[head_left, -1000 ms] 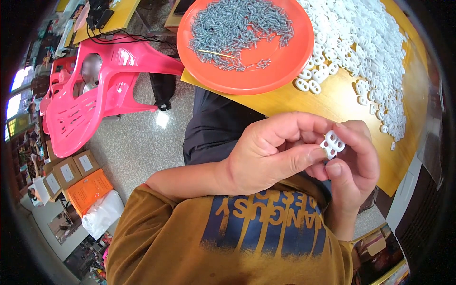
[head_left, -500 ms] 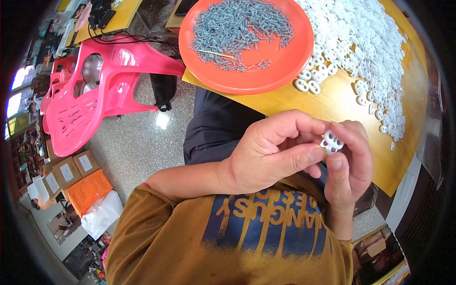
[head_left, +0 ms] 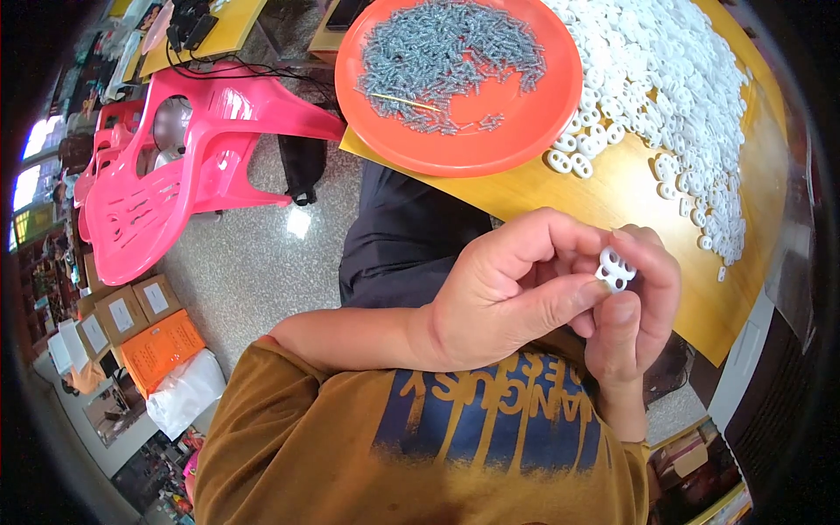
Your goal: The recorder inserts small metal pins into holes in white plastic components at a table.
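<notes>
In front of my chest both hands meet over small white plastic pieces with round holes (head_left: 616,268). Two sets of holes show, one above the other, as if one piece is fitted onto or stacked against another. My left hand (head_left: 516,293) pinches them from the left between thumb and index finger. From the right, my right hand (head_left: 643,297) closes its thumb and index finger on them. The other fingers curl behind, partly hidden. A heap of similar white two-hole pieces (head_left: 652,79) covers the table's right side. Small metal springs (head_left: 446,52) fill much of a red round tray (head_left: 446,157).
The tray overhangs the near edge of the yellow wooden table (head_left: 516,188). A thin yellow stick (head_left: 402,102) lies among the springs. To the left stands a pink plastic chair (head_left: 210,131), with cardboard boxes (head_left: 122,312), an orange package (head_left: 162,350) and a white bag (head_left: 184,394) nearer me.
Both hands have shifted slightly down with the white pieces between them, whose holes now face at a slightly different angle. The whole view has moved a little. The grip stays much the same.
</notes>
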The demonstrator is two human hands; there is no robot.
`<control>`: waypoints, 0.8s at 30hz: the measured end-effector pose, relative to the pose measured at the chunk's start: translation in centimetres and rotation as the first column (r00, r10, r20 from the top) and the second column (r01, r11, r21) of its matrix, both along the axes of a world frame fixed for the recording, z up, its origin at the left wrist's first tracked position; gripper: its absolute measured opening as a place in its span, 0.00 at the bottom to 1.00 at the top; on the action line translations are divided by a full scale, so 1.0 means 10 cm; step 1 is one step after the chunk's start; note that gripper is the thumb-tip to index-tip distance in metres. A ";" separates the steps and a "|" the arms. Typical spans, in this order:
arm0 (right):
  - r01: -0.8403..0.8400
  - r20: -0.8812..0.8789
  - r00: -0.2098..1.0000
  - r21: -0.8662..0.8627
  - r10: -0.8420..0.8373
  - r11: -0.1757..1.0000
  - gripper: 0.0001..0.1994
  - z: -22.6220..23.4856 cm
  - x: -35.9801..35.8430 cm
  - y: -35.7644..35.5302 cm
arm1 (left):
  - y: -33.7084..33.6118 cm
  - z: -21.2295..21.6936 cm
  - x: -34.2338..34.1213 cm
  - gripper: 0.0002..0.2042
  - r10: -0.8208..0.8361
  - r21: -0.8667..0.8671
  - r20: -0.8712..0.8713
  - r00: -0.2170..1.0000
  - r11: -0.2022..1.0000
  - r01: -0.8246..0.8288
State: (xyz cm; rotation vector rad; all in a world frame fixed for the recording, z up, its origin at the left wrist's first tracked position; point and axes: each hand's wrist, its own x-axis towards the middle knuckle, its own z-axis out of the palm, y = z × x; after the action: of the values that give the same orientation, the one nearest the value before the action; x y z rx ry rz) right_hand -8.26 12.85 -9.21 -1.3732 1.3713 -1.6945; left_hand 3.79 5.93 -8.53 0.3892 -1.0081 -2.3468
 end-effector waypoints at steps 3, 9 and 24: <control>-0.011 0.062 0.998 -0.003 0.011 1.000 0.17 0.00 0.03 0.00 | 0.01 -0.01 0.01 0.10 -0.005 0.007 -0.013 1.000 1.000 0.005; -0.003 0.053 0.999 -0.036 0.005 0.999 0.15 -0.03 0.06 -0.02 | 0.03 -0.03 0.02 0.08 0.008 0.008 -0.022 1.000 1.000 -0.008; 0.023 0.075 0.997 0.009 -0.023 1.000 0.15 -0.12 0.13 -0.01 | 0.03 -0.06 0.02 0.07 0.031 0.000 0.010 0.999 1.000 -0.031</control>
State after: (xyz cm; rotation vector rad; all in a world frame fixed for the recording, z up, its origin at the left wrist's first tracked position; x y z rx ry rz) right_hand -6.95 12.75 -10.37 -1.2807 1.3551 -1.7361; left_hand 3.99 6.25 -9.09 0.4145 -1.0001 -2.3191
